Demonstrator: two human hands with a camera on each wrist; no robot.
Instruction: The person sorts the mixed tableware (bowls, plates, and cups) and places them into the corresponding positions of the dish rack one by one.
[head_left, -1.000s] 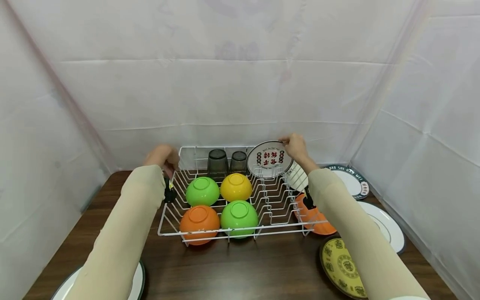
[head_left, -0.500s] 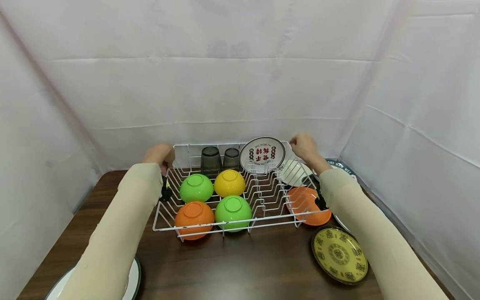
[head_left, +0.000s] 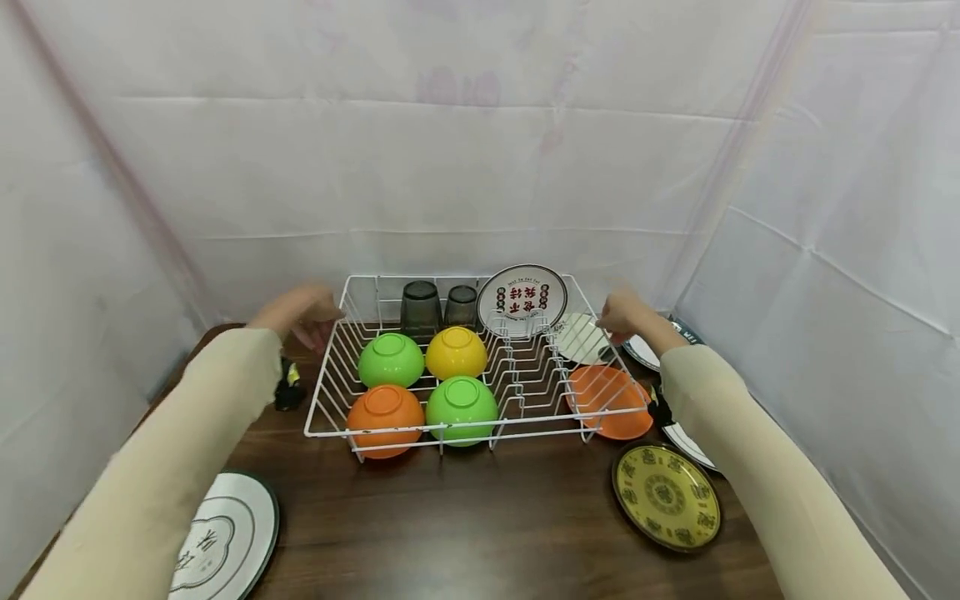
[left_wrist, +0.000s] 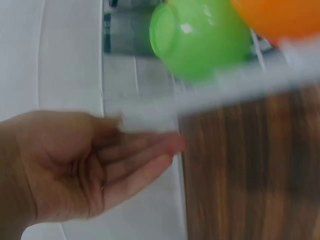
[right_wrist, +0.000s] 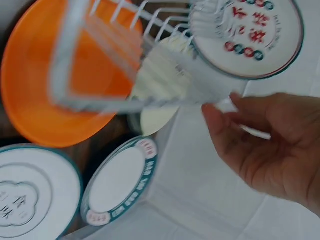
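A white wire dish rack point(head_left: 327, 392) stands on the dark wooden table. Several upturned bowls lie in it: green point(head_left: 390, 360), yellow point(head_left: 456, 352), orange point(head_left: 384, 410) and a second green one point(head_left: 461, 408). Behind them are two grey cups point(head_left: 420, 307) and an upright plate with red characters point(head_left: 522, 300). My left hand point(head_left: 296, 312) hovers just off the rack's back left corner, palm point(left_wrist: 75, 165) open, fingers straight, holding nothing. My right hand point(head_left: 626, 315) is beside the back right corner, its fingers point(right_wrist: 225, 130) loosely curled and empty.
An orange plate point(head_left: 609, 400) and a small white plate point(head_left: 581, 337) lie against the rack's right side. Also on the table are a yellow patterned plate point(head_left: 666, 496), teal-rimmed plates point(right_wrist: 120, 180) at the far right and a dark-rimmed white plate point(head_left: 225, 533) at the front left. White fabric walls enclose the table.
My right hand left the upright plate's rim and dropped to the right. My left hand came off the rack's back left corner and moved left.
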